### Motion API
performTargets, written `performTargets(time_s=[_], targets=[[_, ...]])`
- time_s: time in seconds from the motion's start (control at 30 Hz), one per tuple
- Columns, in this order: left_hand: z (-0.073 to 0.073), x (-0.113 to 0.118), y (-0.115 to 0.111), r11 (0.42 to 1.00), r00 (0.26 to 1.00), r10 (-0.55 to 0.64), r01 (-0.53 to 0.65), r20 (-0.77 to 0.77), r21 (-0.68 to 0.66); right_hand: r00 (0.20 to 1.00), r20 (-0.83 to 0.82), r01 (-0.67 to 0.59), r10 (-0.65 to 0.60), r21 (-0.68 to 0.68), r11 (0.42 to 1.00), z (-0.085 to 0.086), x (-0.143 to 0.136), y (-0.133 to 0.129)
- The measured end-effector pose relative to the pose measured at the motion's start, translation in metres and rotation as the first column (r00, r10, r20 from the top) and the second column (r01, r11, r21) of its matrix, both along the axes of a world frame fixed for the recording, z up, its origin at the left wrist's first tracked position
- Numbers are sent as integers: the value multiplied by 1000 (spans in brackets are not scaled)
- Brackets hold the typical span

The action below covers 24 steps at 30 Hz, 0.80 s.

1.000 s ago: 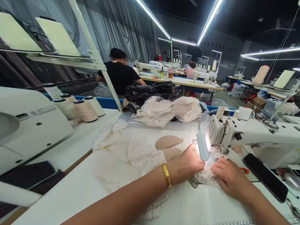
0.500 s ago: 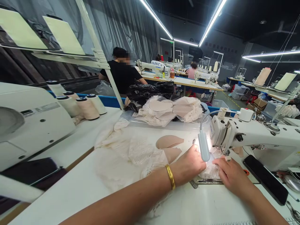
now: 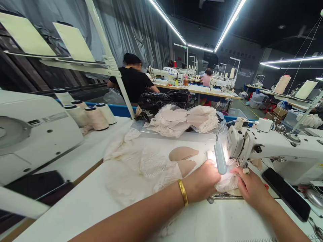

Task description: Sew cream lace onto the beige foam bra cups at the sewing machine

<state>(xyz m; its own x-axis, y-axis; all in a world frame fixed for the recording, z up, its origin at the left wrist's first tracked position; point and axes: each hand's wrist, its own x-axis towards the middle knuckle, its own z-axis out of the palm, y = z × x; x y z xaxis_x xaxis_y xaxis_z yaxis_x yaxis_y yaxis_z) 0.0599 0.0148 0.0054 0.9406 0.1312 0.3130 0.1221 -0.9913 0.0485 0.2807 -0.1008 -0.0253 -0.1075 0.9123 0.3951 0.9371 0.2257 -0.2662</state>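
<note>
A piece of white lace fabric (image 3: 227, 184) lies on the sewing machine's bed under the needle area. My left hand (image 3: 207, 176), with a gold bracelet (image 3: 183, 192) on its wrist, is closed on the left side of this lace; its fingertips are partly hidden behind a grey clip-on lamp (image 3: 220, 158). On the lace's right side rests my right hand (image 3: 253, 186), thumb and forefinger stretched out and apart, close to the presser foot. The white sewing machine (image 3: 277, 143) stands over the work. Beige cup-shaped pieces (image 3: 183, 153) and loose sheer lace (image 3: 143, 168) lie left of my hands.
Lace pieces with beige cups (image 3: 176, 117) are heaped behind the work, near a black plastic bag (image 3: 164, 99). A black phone (image 3: 286, 193) lies at the right. Thread cones (image 3: 96, 118) stand beside another machine (image 3: 37, 134) at the left. A person in black (image 3: 132, 79) sits beyond.
The lace between my hands has shifted a little and lies flatter at its front edge. Both hands keep nearly the same place. The view has tilted slightly.
</note>
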Motion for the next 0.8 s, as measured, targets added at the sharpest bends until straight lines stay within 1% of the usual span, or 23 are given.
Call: performTargets(time_s=[0.07,0.13,0.23,0.27,0.3,0.37,0.4,0.43,0.47,0.53,0.6,0.67,0.73,0.8], targets=[[8,-8,-2,1000,998,25,-25,-54,0,999,26,-32,31,60,998,-1,-1,-2],[15,-12,-5,997,990,79,-82,-115,-15,996,57,-74,68,113,991,0,-6,-5],[24,-10,-13,981,972,167,-181,-165,-75,978,106,-194,179,158,968,5,-18,-10],[28,-8,-15,979,971,160,-179,-175,-101,967,117,-242,225,164,956,7,-23,-12],[31,-7,-18,980,973,127,-153,-191,-126,955,125,-286,268,167,944,9,-27,-13],[35,-7,-21,983,971,7,-51,-240,-179,941,137,-329,308,167,930,12,-31,-13],[36,-9,-21,979,963,-54,0,-263,-203,945,146,-316,294,160,935,12,-32,-12],[36,-11,-21,975,957,-95,34,-275,-218,952,161,-283,260,137,949,11,-31,-10],[34,-13,-21,976,956,-106,47,-272,-214,959,182,-238,217,103,966,9,-30,-8],[28,-17,-19,990,972,-55,24,-229,-138,966,222,-142,134,22,990,4,-25,-3],[19,-18,-17,999,985,32,-35,-172,-16,969,232,-86,91,-31,996,-1,-20,0],[11,-15,-15,996,988,80,-73,-132,57,974,215,-65,70,-32,997,-5,-16,2],[6,-12,-13,995,990,84,-77,-114,67,977,201,-69,71,-16,998,-6,-15,1],[3,-10,-10,996,992,76,-69,-102,64,978,185,-100,100,-12,995,-5,-16,0]])
